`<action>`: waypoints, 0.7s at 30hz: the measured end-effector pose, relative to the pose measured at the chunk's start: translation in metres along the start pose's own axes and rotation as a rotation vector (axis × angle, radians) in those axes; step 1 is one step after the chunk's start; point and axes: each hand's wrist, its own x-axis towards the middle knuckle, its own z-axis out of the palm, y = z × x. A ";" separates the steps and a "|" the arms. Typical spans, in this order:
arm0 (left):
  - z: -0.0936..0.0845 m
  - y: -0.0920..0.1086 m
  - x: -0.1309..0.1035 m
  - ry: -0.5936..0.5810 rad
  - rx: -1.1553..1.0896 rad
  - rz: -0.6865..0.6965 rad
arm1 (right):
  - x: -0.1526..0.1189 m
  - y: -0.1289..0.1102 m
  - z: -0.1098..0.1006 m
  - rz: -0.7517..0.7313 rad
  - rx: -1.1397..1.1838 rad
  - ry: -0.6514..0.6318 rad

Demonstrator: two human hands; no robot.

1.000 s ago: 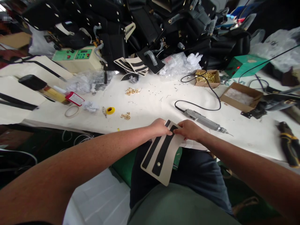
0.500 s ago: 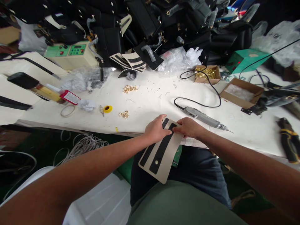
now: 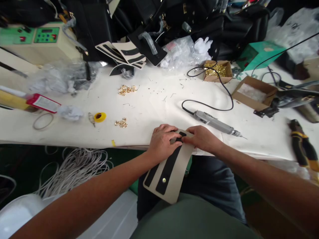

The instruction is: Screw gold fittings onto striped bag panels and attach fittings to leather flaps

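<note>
A beige panel with black strips (image 3: 183, 167) hangs over the table's front edge above my lap, a round metal stud near its lower end. My left hand (image 3: 163, 141) lies over the panel's upper left part, fingers bent onto it. At the upper right edge, my right hand (image 3: 200, 138) pinches the panel, its thumb and fingertips close to the left fingertips. Whatever is under the fingertips is hidden. A grey electric screwdriver (image 3: 215, 123) lies to the right of my hands. Small gold rings (image 3: 121, 122) lie in a pile to the left.
More gold pieces (image 3: 127, 90), a yellow tape roll (image 3: 100, 117) and similar panels (image 3: 129, 53) are on the white table (image 3: 149, 109). Pliers (image 3: 302, 142) lie at the right, near an open cardboard box (image 3: 255, 93). Black bags (image 3: 92, 30) fill the back.
My left hand has shifted, its fingers now bent further over the panel's top. The panel hangs slightly lower and more to the left in view. The camera view has moved closer to the table.
</note>
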 end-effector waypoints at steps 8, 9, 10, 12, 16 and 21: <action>0.000 -0.003 0.003 0.010 -0.007 -0.020 | -0.023 0.013 0.019 -0.071 0.029 0.353; -0.001 -0.003 0.004 0.017 -0.002 -0.017 | -0.028 0.017 0.018 -0.093 0.056 0.379; -0.001 -0.003 0.005 0.018 0.005 -0.014 | -0.033 0.022 0.015 -0.118 0.074 0.409; -0.001 -0.005 0.006 0.024 0.018 -0.016 | -0.043 0.036 0.003 -0.170 0.079 0.494; 0.001 -0.010 0.008 0.047 0.009 0.009 | -0.047 0.077 -0.051 -0.091 -0.006 0.667; 0.004 -0.014 0.008 0.066 0.000 0.010 | -0.010 0.129 -0.133 0.133 -0.203 0.747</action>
